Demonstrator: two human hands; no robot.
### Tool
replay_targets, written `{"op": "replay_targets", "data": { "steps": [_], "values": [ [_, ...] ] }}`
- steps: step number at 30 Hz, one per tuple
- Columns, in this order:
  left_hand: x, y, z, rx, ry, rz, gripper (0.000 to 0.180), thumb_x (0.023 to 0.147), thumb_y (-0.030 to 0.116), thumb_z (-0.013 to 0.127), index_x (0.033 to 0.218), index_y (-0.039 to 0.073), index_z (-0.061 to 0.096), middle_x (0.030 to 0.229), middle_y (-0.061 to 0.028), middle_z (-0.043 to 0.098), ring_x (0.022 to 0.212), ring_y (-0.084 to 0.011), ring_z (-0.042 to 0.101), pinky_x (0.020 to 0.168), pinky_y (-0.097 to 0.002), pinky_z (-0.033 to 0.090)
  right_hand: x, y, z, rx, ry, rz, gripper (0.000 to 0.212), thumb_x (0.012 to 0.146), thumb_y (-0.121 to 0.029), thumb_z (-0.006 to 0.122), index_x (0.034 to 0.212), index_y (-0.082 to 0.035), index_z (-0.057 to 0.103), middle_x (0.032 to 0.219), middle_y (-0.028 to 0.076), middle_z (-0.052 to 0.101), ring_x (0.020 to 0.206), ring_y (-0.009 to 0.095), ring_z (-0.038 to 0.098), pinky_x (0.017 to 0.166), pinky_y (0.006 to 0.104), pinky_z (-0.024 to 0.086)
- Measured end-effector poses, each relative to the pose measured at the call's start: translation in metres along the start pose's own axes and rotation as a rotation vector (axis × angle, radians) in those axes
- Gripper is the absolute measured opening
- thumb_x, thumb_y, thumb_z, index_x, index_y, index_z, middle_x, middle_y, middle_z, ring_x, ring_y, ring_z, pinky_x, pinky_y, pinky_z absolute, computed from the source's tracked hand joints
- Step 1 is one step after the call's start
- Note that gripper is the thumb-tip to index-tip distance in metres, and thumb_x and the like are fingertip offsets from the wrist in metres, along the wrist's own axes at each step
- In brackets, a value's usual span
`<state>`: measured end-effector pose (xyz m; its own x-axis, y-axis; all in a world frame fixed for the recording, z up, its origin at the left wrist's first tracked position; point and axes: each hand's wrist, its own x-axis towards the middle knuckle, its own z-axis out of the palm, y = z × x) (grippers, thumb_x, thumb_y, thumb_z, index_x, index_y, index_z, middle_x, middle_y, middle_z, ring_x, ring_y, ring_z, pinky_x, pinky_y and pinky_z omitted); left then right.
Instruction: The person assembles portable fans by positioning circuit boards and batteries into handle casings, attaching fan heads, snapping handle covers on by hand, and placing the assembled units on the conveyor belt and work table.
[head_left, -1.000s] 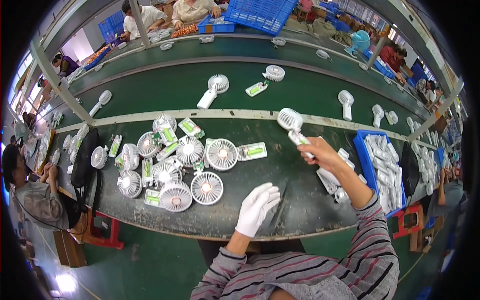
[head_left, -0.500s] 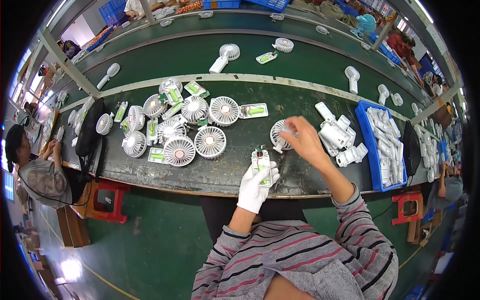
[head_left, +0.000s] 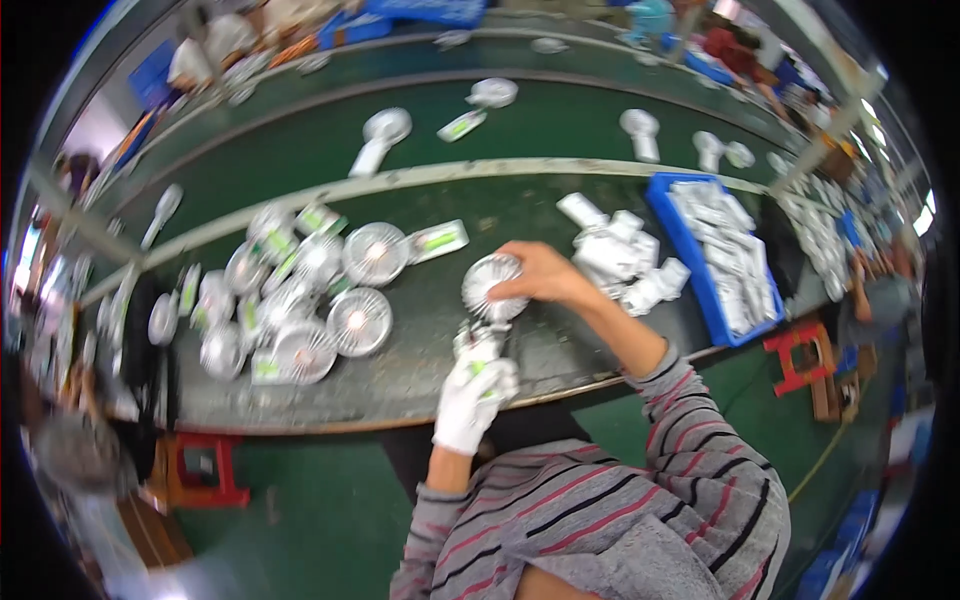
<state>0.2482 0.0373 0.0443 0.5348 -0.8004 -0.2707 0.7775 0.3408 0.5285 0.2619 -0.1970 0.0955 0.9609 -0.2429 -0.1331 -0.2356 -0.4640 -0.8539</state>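
Observation:
My left hand [head_left: 464,408], in a white glove, is closed around an opened white handle shell [head_left: 478,348] with a green battery inside. Just beyond it, the bare thumb and fingers of my right hand [head_left: 545,272] grip the edge of a round white fan head [head_left: 482,288]. Fan head and shell lie close together, end to end; blur hides how they join. To the left is a heap of white handheld fans [head_left: 300,350], some with open handles that show green batteries.
White plastic shell pieces [head_left: 612,248] are piled right of my right hand. Beside them stands a blue crate [head_left: 712,312] full of white parts. Past the pale rail [head_left: 540,167], several fans lie on a green conveyor belt [head_left: 560,125]. Co-workers sit on both sides.
My right hand has closed on the fan head, and the fan head now sits nearer the shell in my left hand. The whole view has swung and is blurred.

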Motion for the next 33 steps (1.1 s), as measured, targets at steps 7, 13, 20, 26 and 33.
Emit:
{"op": "replay_targets", "data": {
  "steps": [7, 13, 20, 26, 33],
  "values": [
    [-0.009, 0.007, -0.014, -0.137, 0.028, -0.017, 0.034, 0.089, 0.009, 0.059, 0.121, 0.005, 0.047, 0.081, -0.0082, 0.054, 0.065, -0.016, 0.048, 0.057, -0.0296, 0.04, -0.053, -0.004, -0.029, -0.207, 0.211, -0.534, 0.047, 0.067, -0.007, 0.074, 0.111, -0.008, 0.057, 0.113, 0.009, 0.051, 0.11, 0.029, 0.047, 0.094, 0.0354, 0.041],
    [0.001, 0.008, -0.001, -0.094, 0.059, -0.065, 0.033, 0.09, 0.009, 0.057, 0.121, 0.005, 0.047, 0.08, -0.0086, 0.055, 0.064, -0.0168, 0.049, 0.056, -0.0304, 0.04, -0.102, 0.034, -0.038, -0.523, 0.202, -0.479, 0.038, 0.072, -0.003, 0.067, 0.107, -0.009, 0.054, 0.119, 0.009, 0.047, 0.113, 0.03, 0.046, 0.095, 0.0397, 0.041],
    [0.003, 0.007, 0.004, -0.067, 0.11, -0.019, 0.033, 0.091, 0.008, 0.055, 0.122, 0.003, 0.045, 0.079, -0.0097, 0.055, 0.064, -0.0174, 0.049, 0.056, -0.0305, 0.04, -0.104, 0.017, -0.014, -0.182, 0.392, -0.166, 0.043, 0.084, -0.028, 0.063, 0.119, -0.005, 0.051, 0.107, 0.016, 0.058, 0.104, 0.032, 0.055, 0.088, 0.0411, 0.044],
    [-0.002, 0.004, 0.008, -0.016, 0.125, 0.021, 0.034, 0.091, 0.008, 0.054, 0.123, 0.003, 0.044, 0.079, -0.0095, 0.055, 0.064, -0.0169, 0.049, 0.056, -0.0303, 0.04, -0.097, 0.006, 0.015, -0.333, 0.269, 0.051, 0.088, 0.069, -0.04, 0.077, 0.138, -0.01, 0.031, 0.11, 0.024, 0.053, 0.102, 0.04, 0.05, 0.09, 0.0445, 0.042],
    [-0.006, 0.001, 0.008, 0.091, 0.13, 0.058, 0.034, 0.091, 0.007, 0.053, 0.123, 0.002, 0.044, 0.078, -0.0086, 0.055, 0.062, -0.0161, 0.05, 0.054, -0.0295, 0.042, -0.099, 0.02, 0.006, -0.052, 0.202, 0.059, 0.081, 0.058, -0.037, 0.083, 0.12, 0.002, 0.049, 0.112, 0.021, 0.055, 0.105, 0.031, 0.055, 0.091, 0.0356, 0.043]
  ]
}}
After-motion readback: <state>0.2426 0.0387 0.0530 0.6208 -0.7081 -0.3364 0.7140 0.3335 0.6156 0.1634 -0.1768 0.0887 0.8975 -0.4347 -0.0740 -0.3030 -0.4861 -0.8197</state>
